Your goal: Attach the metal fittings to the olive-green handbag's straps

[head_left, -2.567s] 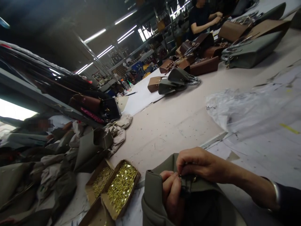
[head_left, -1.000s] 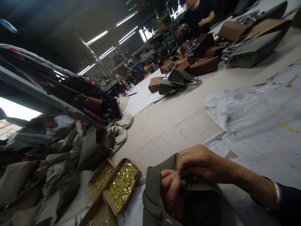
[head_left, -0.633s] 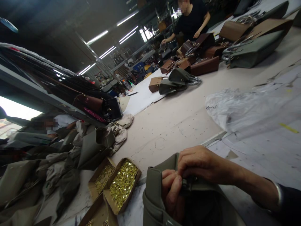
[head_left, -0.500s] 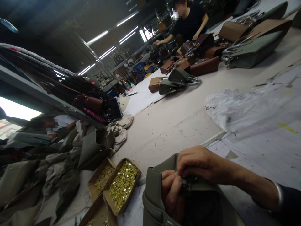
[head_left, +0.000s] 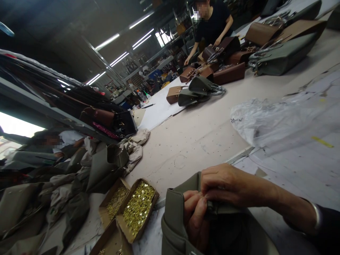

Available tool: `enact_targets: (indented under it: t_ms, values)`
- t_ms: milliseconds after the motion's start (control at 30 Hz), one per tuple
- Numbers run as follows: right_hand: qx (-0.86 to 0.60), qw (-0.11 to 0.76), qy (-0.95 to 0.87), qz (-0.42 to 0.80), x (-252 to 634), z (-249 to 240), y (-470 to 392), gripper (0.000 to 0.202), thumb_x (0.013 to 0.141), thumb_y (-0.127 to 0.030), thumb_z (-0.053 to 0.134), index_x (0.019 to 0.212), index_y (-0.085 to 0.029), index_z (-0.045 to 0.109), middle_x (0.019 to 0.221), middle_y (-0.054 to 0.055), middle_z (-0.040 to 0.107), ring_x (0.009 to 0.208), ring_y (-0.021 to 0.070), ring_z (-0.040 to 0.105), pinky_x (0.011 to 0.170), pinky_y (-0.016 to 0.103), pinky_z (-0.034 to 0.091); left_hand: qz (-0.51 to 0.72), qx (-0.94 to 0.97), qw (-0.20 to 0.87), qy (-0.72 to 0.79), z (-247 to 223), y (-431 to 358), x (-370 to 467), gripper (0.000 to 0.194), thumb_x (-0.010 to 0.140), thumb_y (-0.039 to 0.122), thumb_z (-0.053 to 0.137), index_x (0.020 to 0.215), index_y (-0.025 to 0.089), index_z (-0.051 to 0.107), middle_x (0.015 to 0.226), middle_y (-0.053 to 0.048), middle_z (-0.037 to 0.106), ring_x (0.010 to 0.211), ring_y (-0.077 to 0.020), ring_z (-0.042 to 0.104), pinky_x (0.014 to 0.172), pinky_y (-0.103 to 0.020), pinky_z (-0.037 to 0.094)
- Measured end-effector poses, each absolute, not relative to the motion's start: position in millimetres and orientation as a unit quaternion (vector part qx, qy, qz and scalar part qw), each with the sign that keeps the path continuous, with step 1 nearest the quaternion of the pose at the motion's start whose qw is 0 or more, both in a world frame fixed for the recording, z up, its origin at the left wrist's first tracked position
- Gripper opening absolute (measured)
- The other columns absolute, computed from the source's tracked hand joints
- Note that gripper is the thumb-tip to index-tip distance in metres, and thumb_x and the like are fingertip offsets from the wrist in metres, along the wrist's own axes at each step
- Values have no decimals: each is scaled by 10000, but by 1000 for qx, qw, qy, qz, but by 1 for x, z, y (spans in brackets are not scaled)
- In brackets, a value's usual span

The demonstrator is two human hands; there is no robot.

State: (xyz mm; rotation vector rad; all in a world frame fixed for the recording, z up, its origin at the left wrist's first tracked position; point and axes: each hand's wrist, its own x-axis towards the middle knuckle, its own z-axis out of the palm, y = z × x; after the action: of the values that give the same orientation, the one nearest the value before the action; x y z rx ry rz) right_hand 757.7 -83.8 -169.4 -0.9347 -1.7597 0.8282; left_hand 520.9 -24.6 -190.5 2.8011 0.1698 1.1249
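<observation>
At desk (head_left: 202, 138) near edge | olive bag (head_left: 174, 219) rim pinched by left hand (head_left: 195, 221) | right hand (head_left: 228, 186) fingers clamped on same rim | stud box (head_left: 138, 209) alongside

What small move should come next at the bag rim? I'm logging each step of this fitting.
Probably keep pinching and press the small part home: both the left hand and right hand are closed together on the olive bag rim, fingertips meeting there; the part itself is hidden.

Cardboard boxes of gold studs (head_left: 137, 209) sit at the desk's (head_left: 202, 134) near left edge beside heaped olive fabric (head_left: 61, 191). Clear plastic (head_left: 273, 124) lies toward the right edge; brown handbags (head_left: 225, 71) crowd the far end.
</observation>
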Motion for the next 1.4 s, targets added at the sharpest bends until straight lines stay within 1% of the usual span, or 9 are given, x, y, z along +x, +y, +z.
enact_targets:
  t_ms: [167, 333, 467, 633, 800, 967, 1167, 1267, 1400]
  values:
    - [-392, 471, -716, 335, 756, -170, -85, 164, 1040, -252, 612, 898, -182, 650, 875, 4, 645, 790, 144, 594, 722, 237, 413, 377, 921, 60, 71, -188, -27, 522, 435, 914, 66, 615, 1343, 126, 586, 1235, -106, 697, 1205, -248, 635, 982, -400, 608]
    - [-361, 499, -696, 370, 760, -170, -84, 81, 1011, -205, 635, 986, -166, 701, 906, 20, 693, 819, 143, 638, 751, 220, 453, 413, 903, 76, 83, -185, -28, 530, 362, 946, 84, 589, 1301, 153, 610, 1142, -92, 729, 1117, -228, 674, 906, -383, 633]
    - [-341, 503, -686, 400, 762, -175, -82, 107, 1021, -213, 649, 994, -156, 735, 918, 37, 709, 839, 152, 663, 775, 224, 483, 417, 901, 94, 81, -187, -29, 529, 397, 920, 35, 590, 1306, 124, 600, 1186, -108, 702, 1160, -236, 650, 950, -394, 617]
    - [-330, 503, -687, 407, 763, -178, -81, 160, 1043, -255, 634, 1005, -157, 755, 925, 50, 698, 842, 159, 661, 773, 237, 492, 398, 910, 81, 77, -190, -28, 524, 414, 915, 61, 618, 1324, 116, 595, 1216, -116, 698, 1178, -250, 646, 966, -408, 616]
    - [-346, 487, -699, 393, 764, -178, -81, 152, 1037, -275, 633, 980, -167, 725, 915, 34, 692, 825, 152, 643, 755, 237, 464, 397, 912, 66, 81, -190, -29, 524, 430, 927, 80, 618, 1350, 150, 590, 1202, -98, 700, 1177, -242, 650, 966, -408, 624]
    - [-374, 477, -713, 354, 760, -176, -82, 194, 1013, -305, 630, 884, -170, 684, 859, 14, 641, 749, 139, 583, 676, 235, 406, 396, 911, 85, 83, -192, -31, 526, 453, 931, 48, 603, 1369, 161, 586, 1199, -101, 674, 1175, -236, 647, 986, -410, 615]
    - [-367, 485, -692, 389, 763, -174, -82, 139, 1023, -243, 621, 1081, -170, 725, 935, 35, 697, 827, 154, 635, 755, 235, 457, 423, 895, 99, 101, -194, -32, 527, 400, 938, 32, 581, 1322, 141, 606, 1180, -100, 669, 1165, -227, 650, 979, -387, 614]
    - [-349, 488, -696, 393, 764, -175, -82, 167, 1043, -261, 603, 998, -164, 731, 929, 41, 683, 839, 156, 644, 776, 236, 471, 417, 899, 93, 97, -194, -31, 526, 406, 956, 49, 572, 1348, 151, 593, 1176, -104, 675, 1165, -232, 651, 977, -400, 615]
    - [-370, 481, -703, 371, 759, -175, -81, 199, 1021, -320, 633, 914, -166, 702, 863, 21, 658, 761, 142, 600, 694, 230, 429, 406, 906, 76, 97, -193, -31, 526, 411, 962, 82, 593, 1363, 174, 593, 1163, -98, 690, 1159, -229, 656, 951, -397, 628]
